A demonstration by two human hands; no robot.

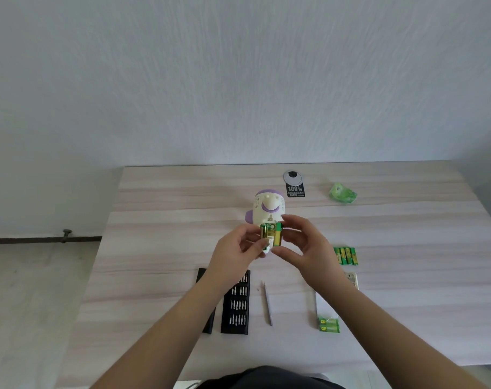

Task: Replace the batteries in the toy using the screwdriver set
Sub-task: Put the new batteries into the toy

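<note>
Fingers of both hands meet at the toy (268,209), which I take as my landmark on the table (160,209). My left hand (236,249) grips its body; my right hand (304,244) pinches a battery (278,234) at the open compartment. I cannot tell whether it goes in or comes out. Nearer me lies the bit case (236,304), then the screwdriver (267,303); four loose batteries (346,256) sit to the toy's right. Closing up remains.

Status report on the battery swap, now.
Left hand holds toy. Right hand pinches battery at the open compartment. Screwdriver idle on table. Nothing blocking.
</note>
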